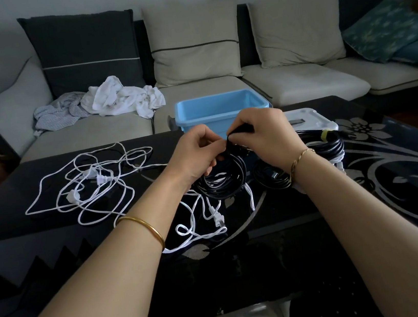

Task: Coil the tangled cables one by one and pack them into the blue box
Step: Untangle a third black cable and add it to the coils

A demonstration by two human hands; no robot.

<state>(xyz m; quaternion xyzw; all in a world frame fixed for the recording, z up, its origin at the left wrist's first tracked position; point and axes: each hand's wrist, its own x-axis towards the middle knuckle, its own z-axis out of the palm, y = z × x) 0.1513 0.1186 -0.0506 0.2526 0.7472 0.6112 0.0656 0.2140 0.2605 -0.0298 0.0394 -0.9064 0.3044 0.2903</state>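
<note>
Head view only.
- Left hand [196,154]: fingers curled, gripping top of black coil [221,180] from the left side.
- Right hand [261,135]: fingertips pinched on a black strand at the top of same coil; thumb hidden behind fingers.
- Black coil: several loops, hanging below both hands, lower edge at or just above table [370,203]; contact impossible to tell.
- Blue box [219,108]: far table edge, directly behind hands, open top, nothing visible inside.
- White cables [93,185]: loose tangle on table, left of hands, with strands trailing under the left forearm.
- Second black coil [272,176]: flat on table, partly under right wrist.
- Thick black coil [323,142] with yellow tie: further right, touching white lid [310,120].
- White cloth [123,95]: crumpled on sofa [299,83] behind table.
</note>
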